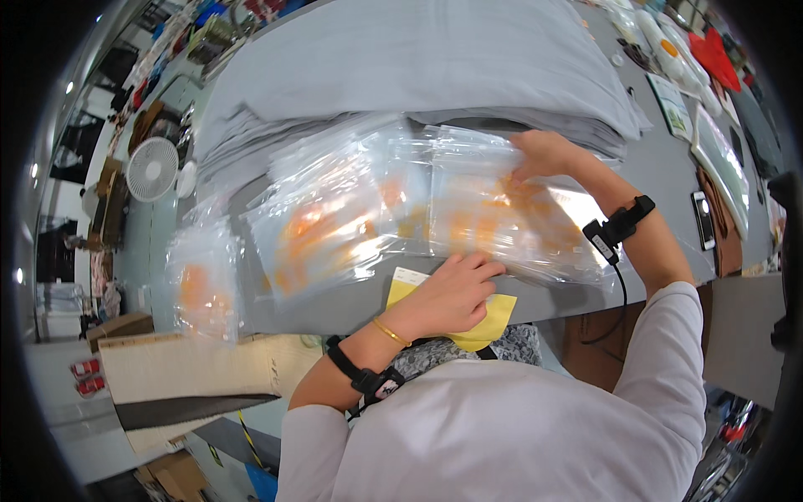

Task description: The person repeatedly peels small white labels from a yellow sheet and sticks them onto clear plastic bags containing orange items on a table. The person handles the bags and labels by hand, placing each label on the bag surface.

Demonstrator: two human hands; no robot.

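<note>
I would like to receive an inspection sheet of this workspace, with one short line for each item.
Surface: grey table, with folded grey cloth along its far side.
Things at hand: clear bags with orange print, spread left to right; yellow sheet at the near edge.
Clutter: phone and red item at right.
Hands: left hand over the yellow sheet; right hand at the bags' far right; grips unclear.
Cables: black cable hanging from the right forearm band.
Surroundings: white fan at left.

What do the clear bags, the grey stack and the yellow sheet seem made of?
Clear bags: glossy plastic film, judging by sharp glare and wrinkles. Grey stack: probably matt cloth, given its soft folds and layered edges. Yellow sheet: perhaps paper; thin, matt, though card is possible.
</note>
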